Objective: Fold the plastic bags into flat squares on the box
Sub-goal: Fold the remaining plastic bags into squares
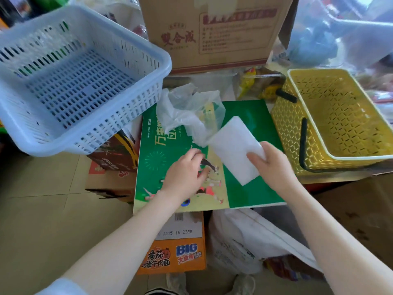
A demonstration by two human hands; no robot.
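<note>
A single head-worn camera is looking steeply down (wide-angle, edges bending) and forward, sitting close above the left hand (184, 171) and right hand (271, 165), both arms entering from below.

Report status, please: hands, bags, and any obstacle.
Right hand grips folded bag over green box. Left hand loosely curled, holds nothing. Crumpled bag waits behind. No obstacle.

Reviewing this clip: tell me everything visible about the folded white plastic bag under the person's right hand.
The folded white bag is a flat, opaque white rectangle, apparently several layers of thin plastic. It lies at a slant on the green box top. The right hand holds its near-right edge, thumb on top. Its far-left corner meets the crumpled translucent bag. The left hand does not touch it.
</note>
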